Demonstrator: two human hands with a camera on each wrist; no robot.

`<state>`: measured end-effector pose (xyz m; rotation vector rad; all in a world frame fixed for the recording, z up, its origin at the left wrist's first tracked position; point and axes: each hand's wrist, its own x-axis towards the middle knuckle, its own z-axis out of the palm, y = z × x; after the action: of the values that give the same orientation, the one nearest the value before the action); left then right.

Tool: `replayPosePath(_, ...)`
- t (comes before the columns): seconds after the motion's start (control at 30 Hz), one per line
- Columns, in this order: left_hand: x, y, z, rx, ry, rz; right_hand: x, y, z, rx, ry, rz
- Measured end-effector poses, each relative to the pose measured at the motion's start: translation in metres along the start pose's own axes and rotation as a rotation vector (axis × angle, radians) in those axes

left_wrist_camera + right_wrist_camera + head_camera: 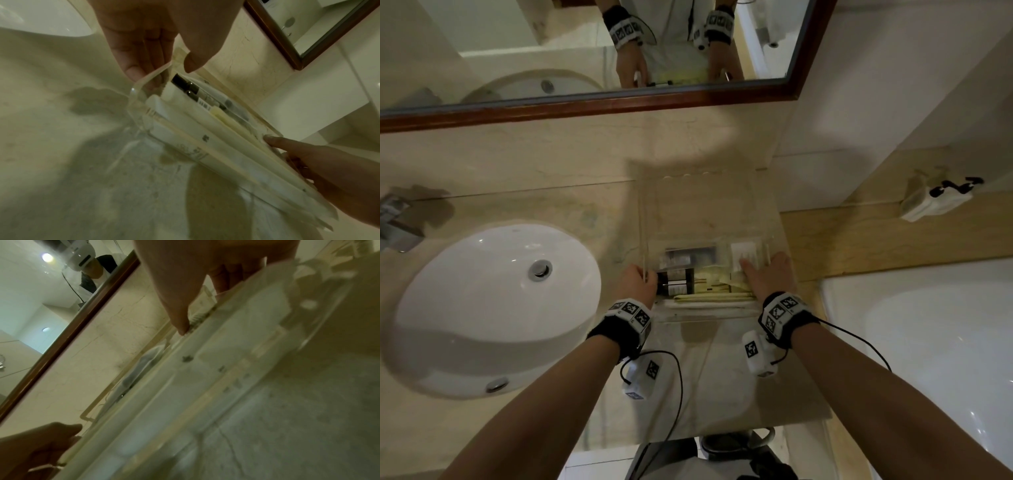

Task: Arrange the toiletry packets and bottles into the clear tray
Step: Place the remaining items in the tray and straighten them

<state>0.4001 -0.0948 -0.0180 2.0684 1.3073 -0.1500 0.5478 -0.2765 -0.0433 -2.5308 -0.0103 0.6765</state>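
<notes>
On a beige marble bathroom counter, seen from the head camera, a clear tray sits between a white basin on the person's left and a bathtub on their right, below a wood-framed mirror. The toiletries fill the near half of the tray: two dark bottles lie on their sides at the left, pale yellow packets lie lengthwise beside them, and a white packet sits toward the right. The left hand pinches the tray's left wall, probably to keep it from sliding. The right hand lies at the right wall with straight fingers reaching in over the packets, seemingly nudging them into line.

From the left wrist camera, the left hand's fingers sit outside the clear wall and the thumb inside, so this hand is clamped on the tray's edge. The bottles rest against the far side, with long packets stacked parallel toward the near wall. A right fingertip touches the packets' far end.

From the right wrist camera, the picture is blurred. The right hand's thumb presses down by the packets' ends and grasps nothing that I can make out. The left hand shows at the tray's opposite end.
</notes>
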Motion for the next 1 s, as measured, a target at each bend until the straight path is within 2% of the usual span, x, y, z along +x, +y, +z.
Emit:
replayPosePath(0.23, 0.002, 0.001, 0.009, -0.058, 0.037, -0.068, 0.003, -0.001, -0.002, 0.026, -0.009, -0.032)
replayPosePath(0.43, 0.012, 0.003, 0.011, -0.091, 0.052, -0.068, 0.012, -0.008, -0.006, 0.050, 0.005, -0.072)
replayPosePath(0.73, 0.024, 0.009, 0.016, -0.151, 0.021, -0.094, 0.010, -0.016, -0.005, 0.014, 0.021, 0.001)
replayPosePath(1.0, 0.031, 0.008, 0.021, -0.204, 0.009, -0.135, -0.005, -0.031, 0.008, -0.128, -0.103, 0.055)
